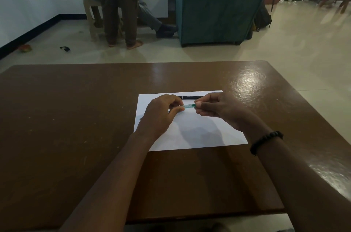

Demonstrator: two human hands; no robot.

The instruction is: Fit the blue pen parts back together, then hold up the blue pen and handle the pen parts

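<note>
A small green-and-clear pen (189, 106) is held level between both hands, just above a white sheet of paper (197, 133) on the brown table (76, 117). My left hand (161, 114) pinches its left end with curled fingers. My right hand (216, 108) pinches its right end between thumb and fingertips; a black bead bracelet circles that wrist. A black pen (191, 97) lies on the paper's far edge, just behind my hands and partly hidden by them.
Beyond the table's far edge a person (119, 3) stands on the tiled floor beside a seated person on a beige stool (91, 13). A teal armchair (218, 3) stands at the back right. Small objects lie on the floor at far left.
</note>
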